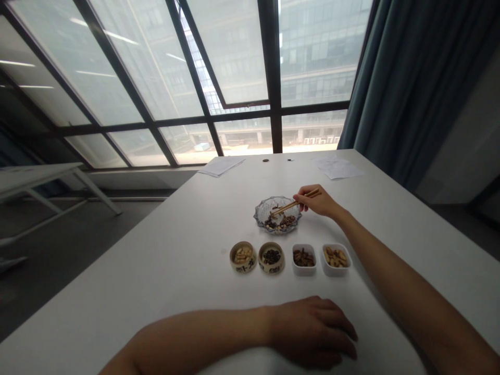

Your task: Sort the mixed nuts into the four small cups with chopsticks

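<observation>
My right hand [312, 199] is closed around a pair of wooden chopsticks [291, 205], whose tips reach into a scalloped glass bowl [259, 211]. Mixed dark and brown pieces lie in that bowl; whether the tips pinch one, I cannot make out. My left hand [314, 332] rests flat on the table, fingers stretched to the right, holding nothing. Between my hands stand four small containers in a row: a round dish of pale peanuts [242, 254], a round dish of dark seeds [271, 255], a white tub of brown pieces [303, 257] and a white tub of tan pieces [335, 256].
The white table [175, 260] runs up to a dark-framed window. Papers lie at its far left [221, 166] and far right [339, 167]. Two small holes [265, 160] sit near the far edge. A blue curtain [410, 94] hangs at right; another table [47, 174] stands at left.
</observation>
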### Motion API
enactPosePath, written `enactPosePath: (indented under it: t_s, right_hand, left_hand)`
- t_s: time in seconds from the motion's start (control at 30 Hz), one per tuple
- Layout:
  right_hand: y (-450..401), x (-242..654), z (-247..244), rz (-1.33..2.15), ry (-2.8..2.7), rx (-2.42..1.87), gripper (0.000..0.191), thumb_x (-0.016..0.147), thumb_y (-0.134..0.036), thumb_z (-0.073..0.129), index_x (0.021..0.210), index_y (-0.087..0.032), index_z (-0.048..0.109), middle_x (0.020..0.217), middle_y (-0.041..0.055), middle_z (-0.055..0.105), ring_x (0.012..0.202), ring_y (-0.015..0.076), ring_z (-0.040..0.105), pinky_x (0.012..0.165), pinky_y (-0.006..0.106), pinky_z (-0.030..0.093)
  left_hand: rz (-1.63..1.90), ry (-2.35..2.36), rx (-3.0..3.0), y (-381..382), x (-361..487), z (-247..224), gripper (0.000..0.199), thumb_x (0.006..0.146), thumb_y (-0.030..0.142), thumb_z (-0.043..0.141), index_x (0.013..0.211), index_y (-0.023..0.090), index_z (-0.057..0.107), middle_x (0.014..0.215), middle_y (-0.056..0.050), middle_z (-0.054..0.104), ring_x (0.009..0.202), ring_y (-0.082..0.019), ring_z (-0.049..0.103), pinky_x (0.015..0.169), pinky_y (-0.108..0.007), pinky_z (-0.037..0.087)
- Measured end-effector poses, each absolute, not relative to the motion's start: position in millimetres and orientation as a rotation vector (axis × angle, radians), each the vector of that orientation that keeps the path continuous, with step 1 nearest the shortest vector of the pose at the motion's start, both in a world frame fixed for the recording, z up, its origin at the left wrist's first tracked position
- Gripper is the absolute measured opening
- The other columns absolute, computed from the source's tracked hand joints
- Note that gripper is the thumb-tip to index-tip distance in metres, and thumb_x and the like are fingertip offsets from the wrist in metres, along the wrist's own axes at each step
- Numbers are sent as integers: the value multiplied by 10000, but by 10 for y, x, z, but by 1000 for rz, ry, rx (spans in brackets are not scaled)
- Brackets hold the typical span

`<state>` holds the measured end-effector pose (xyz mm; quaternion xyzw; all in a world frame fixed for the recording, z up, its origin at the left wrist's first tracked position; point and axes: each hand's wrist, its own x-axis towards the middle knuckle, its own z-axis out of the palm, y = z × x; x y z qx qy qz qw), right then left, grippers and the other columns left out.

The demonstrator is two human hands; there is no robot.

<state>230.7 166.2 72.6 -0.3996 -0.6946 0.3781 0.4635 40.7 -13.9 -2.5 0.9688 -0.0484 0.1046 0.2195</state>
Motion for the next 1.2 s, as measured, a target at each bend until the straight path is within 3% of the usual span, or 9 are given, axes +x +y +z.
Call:
enactPosePath:
  t_s: [0.4, 0.8, 1.2]
  right_hand:
    - [1687, 2312, 690, 885, -1679, -981, 526, 805, -663, 760, 669, -160, 692, 545, 74, 688, 486, 172, 654, 476, 257, 507]
    - [1687, 2304, 698, 722, -1665, -1000, 590, 920, -684, 581, 639, -175, 683, 458, 20, 572, 420, 138, 500, 450, 268, 397]
    - [1606, 2400, 960, 698, -1572, -939, 639, 875, -773, 600, 641, -184, 680, 437, 24, 556, 405, 141, 480, 450, 291, 415]
  left_hand:
    - [289, -136, 2675, -135, 406, -46, 354, 976, 371, 496, 1196, 174, 690, 1356, -66, 667, 1275, -215, 601, 1187, -337, 419]
    - [270, -119, 2675, -149, 416, -33, 352, 979, 375, 489, 1195, 180, 688, 1359, -64, 667, 1282, -209, 600, 1202, -326, 406]
    - [255, -110, 2662, -140, 402, -40, 340, 974, 378, 505, 1200, 193, 680, 1368, -66, 664, 1302, -208, 598, 1194, -331, 418]
